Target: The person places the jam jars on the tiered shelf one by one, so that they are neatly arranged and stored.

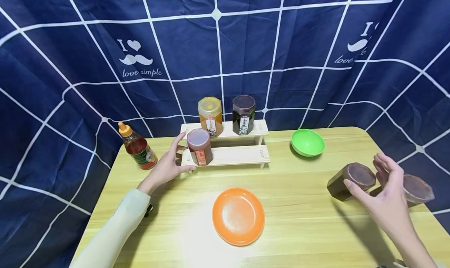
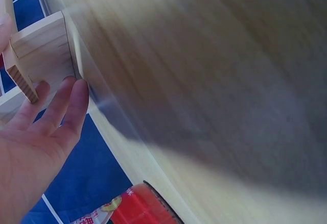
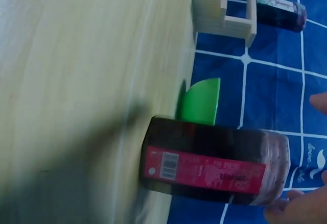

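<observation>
On the left, my left hand (image 1: pixel 168 167) spreads its fingers and thumb beside the left end of a two-step wooden shelf (image 1: pixel 235 155); the left wrist view has its fingers (image 2: pixel 74 101) at the shelf's end panel. A jar with reddish-brown contents (image 1: pixel 200 147) stands on the lower step, close to that hand. My right hand (image 1: pixel 388 195) is at the right, its thumb overlapping a dark jar (image 1: pixel 346 184). The right wrist view shows this jar's red label (image 3: pixel 214 170), with fingertips spread apart near its lid. Partly hidden behind the hand is another jar (image 1: pixel 418 188).
A yellow jar (image 1: pixel 211 117) and a dark purple jar (image 1: pixel 243 115) occupy the upper step. A squeeze bottle with an orange cap (image 1: pixel 140 149) stands far left. There is a green bowl (image 1: pixel 308 143) right of the shelf and an orange plate (image 1: pixel 238 217) in front. A blue curtain (image 1: pixel 246 45) hangs behind the table.
</observation>
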Tool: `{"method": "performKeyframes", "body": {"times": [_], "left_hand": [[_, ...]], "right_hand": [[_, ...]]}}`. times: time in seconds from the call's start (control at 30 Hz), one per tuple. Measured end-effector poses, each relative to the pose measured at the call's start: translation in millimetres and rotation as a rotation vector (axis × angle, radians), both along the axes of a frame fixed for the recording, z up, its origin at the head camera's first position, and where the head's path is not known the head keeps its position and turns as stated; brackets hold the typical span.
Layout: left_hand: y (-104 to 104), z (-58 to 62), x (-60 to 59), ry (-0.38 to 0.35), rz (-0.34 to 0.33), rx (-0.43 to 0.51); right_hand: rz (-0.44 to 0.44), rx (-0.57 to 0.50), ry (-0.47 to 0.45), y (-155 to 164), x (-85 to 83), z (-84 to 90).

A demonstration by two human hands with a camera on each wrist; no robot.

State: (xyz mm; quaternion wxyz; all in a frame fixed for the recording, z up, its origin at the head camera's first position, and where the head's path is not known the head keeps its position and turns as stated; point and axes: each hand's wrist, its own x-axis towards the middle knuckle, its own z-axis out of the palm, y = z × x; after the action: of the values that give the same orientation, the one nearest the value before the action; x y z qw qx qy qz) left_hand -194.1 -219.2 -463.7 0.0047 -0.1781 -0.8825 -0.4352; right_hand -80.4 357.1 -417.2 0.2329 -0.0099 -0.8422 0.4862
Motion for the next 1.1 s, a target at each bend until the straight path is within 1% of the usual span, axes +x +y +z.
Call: {"method": "performKeyframes", "body": {"times": [0.1, 0.2, 0.43, 0.5, 0.57, 0.67, 0.77, 0.87, 1.1], "left_hand": [[1, 0.6, 0.3, -0.007, -0.001, 0.003], [1, 1.4, 0.1, -0.012, -0.002, 0.003], [1, 0.4, -0.5, -0.004, 0.0, 0.005], [0, -0.1, -0.3, -0.001, 0.0, 0.006], [1, -0.3, -0.2, -0.003, 0.0, 0.004], [1, -0.1, -0.2, -0.009, 0.001, 0.005], [1, 0.0, -0.1, -0.014, 0.003, 0.009], [1, -0.1, -0.1, -0.015, 0.005, 0.01], [1, 0.4, 0.2, -0.008, 0.001, -0.003]], "right_hand": [[0.0, 0.01, -0.018, 6, -0.3, -5.7], [0.019, 0.013, -0.041, 13, -0.9, -15.1], [0.113, -0.011, -0.135, 32, -4.3, -36.7], [0.138, -0.041, -0.146, 34, -5.4, -42.2], [0.14, -0.042, -0.146, 35, -5.5, -46.9], [0.124, -0.034, -0.137, 33, -7.2, -52.5], [0.073, 0.015, -0.138, 31, -8.2, -55.8], [0.028, 0.061, -0.156, 30, -7.9, -56.4], [-0.036, 0.191, -0.225, 35, -4.7, -52.1]]}}
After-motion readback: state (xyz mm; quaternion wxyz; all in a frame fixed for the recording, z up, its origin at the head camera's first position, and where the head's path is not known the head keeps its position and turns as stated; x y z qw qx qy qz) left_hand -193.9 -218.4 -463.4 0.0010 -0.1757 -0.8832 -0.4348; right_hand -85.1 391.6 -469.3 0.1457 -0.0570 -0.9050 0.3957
